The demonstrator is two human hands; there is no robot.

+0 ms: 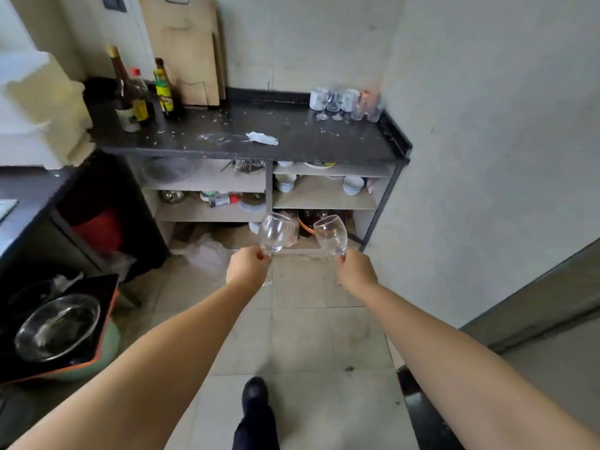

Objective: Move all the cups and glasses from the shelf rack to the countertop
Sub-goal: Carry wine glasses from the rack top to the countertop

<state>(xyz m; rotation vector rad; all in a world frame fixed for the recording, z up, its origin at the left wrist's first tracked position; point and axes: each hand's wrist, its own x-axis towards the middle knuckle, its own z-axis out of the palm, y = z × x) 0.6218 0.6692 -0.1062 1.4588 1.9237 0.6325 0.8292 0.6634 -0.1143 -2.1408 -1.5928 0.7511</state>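
Wineglasses (275,234) well short of countertop edge (253,154)

clear wine glasses (275,233), black speckled countertop (292,138), white blue-rimmed bowls (353,185), pale wooden boards (185,50).

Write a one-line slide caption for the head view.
Left hand and right hand each carry a clear stemmed wine glass toward the black countertop.

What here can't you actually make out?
- Head view: the glasses cluster on the countertop is blurred and overlapping, so no count.
- Wine glass stems: hidden inside the left hand and right hand.
- Lower shelves: items shadowed, too small.
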